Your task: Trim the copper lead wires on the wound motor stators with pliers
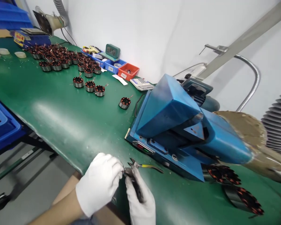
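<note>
My left hand (100, 184), in a white glove, is closed and pinches the top end of a dark motor part (136, 185) at the near edge of the green table (61, 115). Gloved too, my right hand (141, 204) grips the same part from below. Just beyond my fingers lie small cutting pliers with yellow handles (148, 166), jaws pointing left; I cannot tell whether a finger touches them. The part is mostly hidden by my fingers.
A blue machine (173, 125) stands close to the right of my hands. Copper-wound stators lie in groups at the back left (89, 86), one alone (125, 102), two dark ones at the right (243, 200). Calculator (141, 83), small bins (128, 71) and a blue crate (2, 125) are further off.
</note>
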Motion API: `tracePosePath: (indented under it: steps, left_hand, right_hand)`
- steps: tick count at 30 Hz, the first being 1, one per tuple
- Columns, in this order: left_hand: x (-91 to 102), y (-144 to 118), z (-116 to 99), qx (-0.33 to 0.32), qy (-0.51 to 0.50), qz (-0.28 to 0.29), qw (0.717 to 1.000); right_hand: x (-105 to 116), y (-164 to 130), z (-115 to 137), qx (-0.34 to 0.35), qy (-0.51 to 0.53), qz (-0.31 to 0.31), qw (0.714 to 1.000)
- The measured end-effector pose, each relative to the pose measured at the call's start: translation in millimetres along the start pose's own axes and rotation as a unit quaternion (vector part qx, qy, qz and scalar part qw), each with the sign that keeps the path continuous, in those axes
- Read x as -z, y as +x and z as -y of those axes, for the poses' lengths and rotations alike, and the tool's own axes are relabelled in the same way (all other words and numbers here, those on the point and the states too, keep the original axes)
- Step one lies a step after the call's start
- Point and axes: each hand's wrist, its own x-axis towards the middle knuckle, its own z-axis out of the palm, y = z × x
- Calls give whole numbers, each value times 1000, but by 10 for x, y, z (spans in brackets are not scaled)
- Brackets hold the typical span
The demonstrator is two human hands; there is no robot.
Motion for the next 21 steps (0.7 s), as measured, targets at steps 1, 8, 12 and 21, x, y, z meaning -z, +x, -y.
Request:
tracePosePath:
  steps: [1, 8, 12, 21]
  left_hand:
    - [5, 4, 10, -9, 8, 12, 1000]
    - [35, 30, 69, -74, 41, 41, 996]
    - [18, 38, 67, -59, 48, 53, 996]
    - [37, 50, 54, -57, 40, 53, 996]
  right_hand:
    - [-4, 20, 12, 12, -10, 6, 1000]
    - [-98, 166, 442, -26, 0, 16, 1000]
    - [-100, 87, 424, -99, 12, -13, 995]
    - [115, 206, 274, 347, -161, 41, 923]
